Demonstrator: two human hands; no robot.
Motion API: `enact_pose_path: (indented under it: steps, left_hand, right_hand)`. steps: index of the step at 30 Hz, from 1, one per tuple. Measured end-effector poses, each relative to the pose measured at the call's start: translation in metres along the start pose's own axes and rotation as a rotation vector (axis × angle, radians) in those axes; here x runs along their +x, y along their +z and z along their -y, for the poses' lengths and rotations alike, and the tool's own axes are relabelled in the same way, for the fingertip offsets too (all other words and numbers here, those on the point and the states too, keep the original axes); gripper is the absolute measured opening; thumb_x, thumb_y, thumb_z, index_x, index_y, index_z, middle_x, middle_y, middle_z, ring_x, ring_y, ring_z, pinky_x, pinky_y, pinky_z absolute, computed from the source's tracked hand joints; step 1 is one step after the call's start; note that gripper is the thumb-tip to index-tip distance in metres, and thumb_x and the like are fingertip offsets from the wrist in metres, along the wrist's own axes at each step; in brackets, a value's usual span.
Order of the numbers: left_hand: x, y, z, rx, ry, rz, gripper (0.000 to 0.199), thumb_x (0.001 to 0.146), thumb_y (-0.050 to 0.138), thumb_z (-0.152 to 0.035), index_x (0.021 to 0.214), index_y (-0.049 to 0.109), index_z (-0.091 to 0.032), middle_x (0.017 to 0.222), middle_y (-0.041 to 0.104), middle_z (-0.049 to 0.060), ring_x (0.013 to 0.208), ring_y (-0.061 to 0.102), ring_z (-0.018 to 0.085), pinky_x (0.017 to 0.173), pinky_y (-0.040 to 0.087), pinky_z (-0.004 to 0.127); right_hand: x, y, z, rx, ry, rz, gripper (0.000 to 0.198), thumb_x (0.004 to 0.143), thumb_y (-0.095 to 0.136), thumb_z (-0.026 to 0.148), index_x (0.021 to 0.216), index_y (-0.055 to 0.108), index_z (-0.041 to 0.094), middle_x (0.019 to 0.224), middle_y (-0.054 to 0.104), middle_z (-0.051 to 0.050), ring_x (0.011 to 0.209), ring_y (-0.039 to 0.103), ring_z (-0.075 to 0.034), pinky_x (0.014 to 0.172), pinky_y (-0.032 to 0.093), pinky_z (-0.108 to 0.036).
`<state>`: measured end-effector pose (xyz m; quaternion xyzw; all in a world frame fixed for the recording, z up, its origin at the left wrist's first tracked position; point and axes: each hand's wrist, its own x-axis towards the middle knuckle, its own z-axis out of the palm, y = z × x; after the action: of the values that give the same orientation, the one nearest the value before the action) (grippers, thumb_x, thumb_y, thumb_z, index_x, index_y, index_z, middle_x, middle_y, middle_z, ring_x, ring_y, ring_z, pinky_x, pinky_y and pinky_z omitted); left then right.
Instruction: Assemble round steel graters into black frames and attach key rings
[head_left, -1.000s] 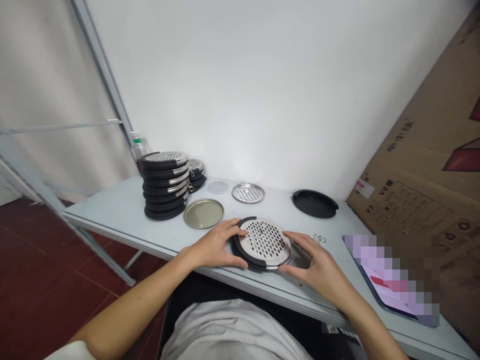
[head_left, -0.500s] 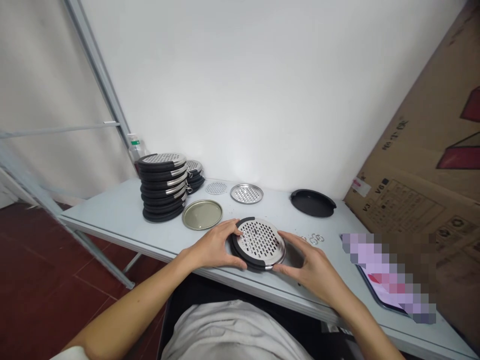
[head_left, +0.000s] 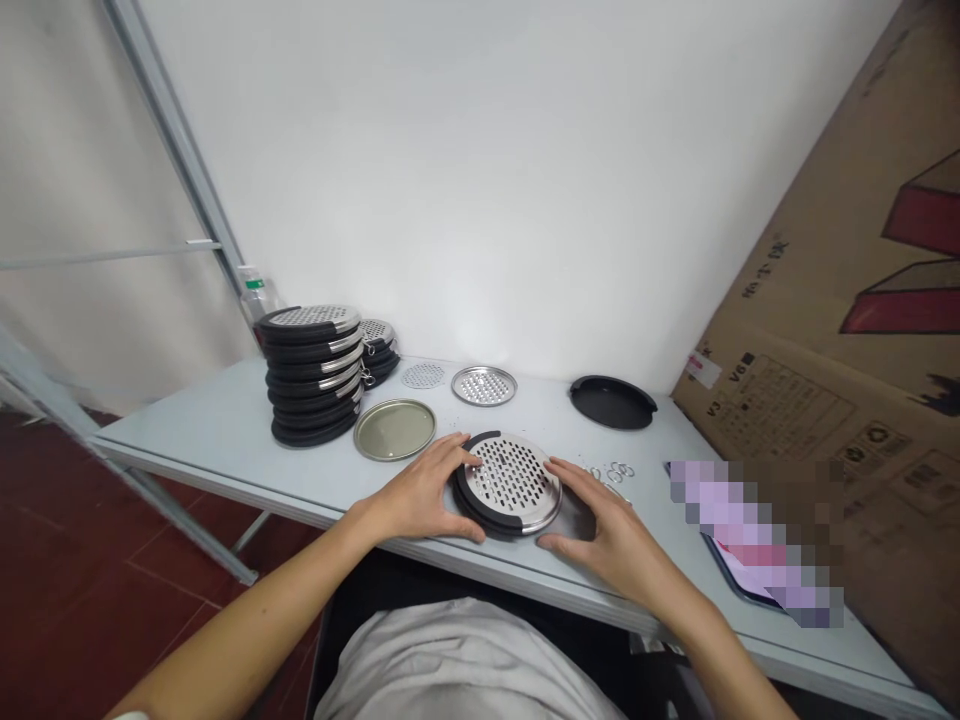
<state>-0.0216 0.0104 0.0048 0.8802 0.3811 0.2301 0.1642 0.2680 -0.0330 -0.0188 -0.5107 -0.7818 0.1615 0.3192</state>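
A round metal grater (head_left: 514,482) with a black rim piece around its left side lies flat near the table's front edge. It seems to sit on one or more similar discs. My left hand (head_left: 424,495) grips its black side, fingertips over the rim and thumb at the front. From the right, my right hand (head_left: 611,530) curves around the steel edge, its fingers at the rim and its thumb close to the front edge. Several small metal rings (head_left: 619,470) lie beyond my right hand. A shallow greenish-gold round lid (head_left: 395,430) is left of the grater.
A tall stack of black-rimmed graters (head_left: 311,375) stands at the left, with a shorter stack (head_left: 381,350) behind. Toward the wall lie a perforated disc (head_left: 424,375), a loose grater plate (head_left: 484,386) and a black tray (head_left: 613,403). A phone (head_left: 757,560) and large carton (head_left: 825,400) are right.
The view has shifted slightly, so everything appears a little further left. My right thumb has eased slightly away from the grater's front edge. The grater stays between both hands.
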Motion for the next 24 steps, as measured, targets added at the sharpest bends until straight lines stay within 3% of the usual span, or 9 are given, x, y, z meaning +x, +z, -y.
enact_pose_path:
  steps: [3, 7, 19, 24]
  left_hand:
    - [-0.0004, 0.001, 0.0006, 0.048, 0.046, -0.028, 0.084, 0.059, 0.082, -0.061, 0.128, 0.054, -0.022, 0.157, 0.028, 0.016, 0.145, 0.025, 0.036, 0.117, 0.026, 0.055]
    - [-0.0001, 0.0012, -0.0006, 0.055, 0.107, -0.028, 0.081, 0.064, 0.08, -0.057, 0.131, 0.053, -0.022, 0.151, 0.04, 0.015, 0.143, 0.032, 0.033, 0.118, 0.026, 0.053]
    - [0.0001, -0.0002, -0.0018, 0.043, 0.091, -0.003, 0.082, 0.067, 0.079, -0.055, 0.139, 0.049, -0.028, 0.154, 0.037, 0.011, 0.143, 0.033, 0.032, 0.116, 0.03, 0.052]
    - [0.0037, 0.0033, -0.0025, 0.108, 0.163, -0.083, 0.068, 0.077, 0.069, -0.059, 0.133, 0.054, -0.023, 0.141, 0.054, 0.013, 0.136, 0.044, 0.03, 0.115, 0.031, 0.052]
  right_hand:
    - [0.0001, 0.0021, -0.0027, -0.001, -0.013, -0.021, 0.072, 0.077, 0.073, 0.04, 0.142, 0.046, 0.026, 0.147, 0.048, -0.011, 0.135, 0.046, -0.032, 0.111, 0.038, -0.051]
    - [0.0001, 0.0018, -0.0029, -0.011, 0.001, -0.009, 0.067, 0.079, 0.071, 0.04, 0.14, 0.049, 0.027, 0.148, 0.048, -0.011, 0.135, 0.045, -0.032, 0.111, 0.038, -0.053]
    - [-0.0017, 0.0013, -0.0005, 0.014, 0.014, 0.003, 0.067, 0.077, 0.072, 0.04, 0.14, 0.051, 0.028, 0.15, 0.046, -0.01, 0.137, 0.043, -0.032, 0.112, 0.037, -0.052]
    - [-0.0019, 0.0008, -0.0008, 0.071, 0.018, -0.04, 0.072, 0.08, 0.069, 0.038, 0.146, 0.041, 0.028, 0.148, 0.048, -0.01, 0.135, 0.046, -0.031, 0.112, 0.038, -0.051]
